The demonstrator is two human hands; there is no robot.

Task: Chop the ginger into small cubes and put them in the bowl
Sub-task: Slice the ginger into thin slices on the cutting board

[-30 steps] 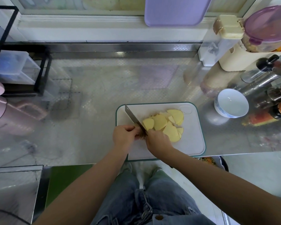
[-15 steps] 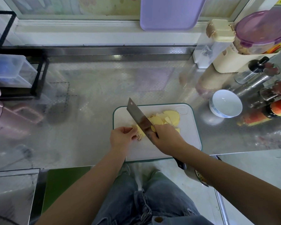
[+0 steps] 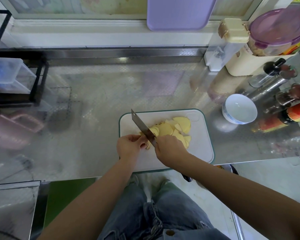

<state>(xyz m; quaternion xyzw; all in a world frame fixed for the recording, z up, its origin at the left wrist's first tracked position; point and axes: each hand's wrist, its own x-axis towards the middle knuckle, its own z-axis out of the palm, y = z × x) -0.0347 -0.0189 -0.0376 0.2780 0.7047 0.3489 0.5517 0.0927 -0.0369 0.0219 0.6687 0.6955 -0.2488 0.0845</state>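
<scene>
Several thin yellow ginger slices [image 3: 176, 128] lie in a loose pile on the white cutting board [image 3: 199, 149] with a green rim. My right hand [image 3: 170, 148] grips the handle of a cleaver [image 3: 141, 124], whose blade slants up to the left over the left end of the pile. My left hand [image 3: 129, 144] pinches a small ginger piece [image 3: 147, 145] right beside the blade. A white bowl [image 3: 239, 109] with a blue rim stands empty on the counter to the right of the board.
Sauce bottles [image 3: 284, 116], a steel flask [image 3: 267, 87] and lidded containers [image 3: 277, 32] crowd the right back corner. A black rack with clear boxes [image 3: 12, 75] and a pink jug [image 3: 10, 125] stand at the left. The counter's front edge runs just below the board.
The cleaver lifted off the ginger half a second ago and has come back down to the slices. My left hand stays at the left end of the pile, holding a piece.
</scene>
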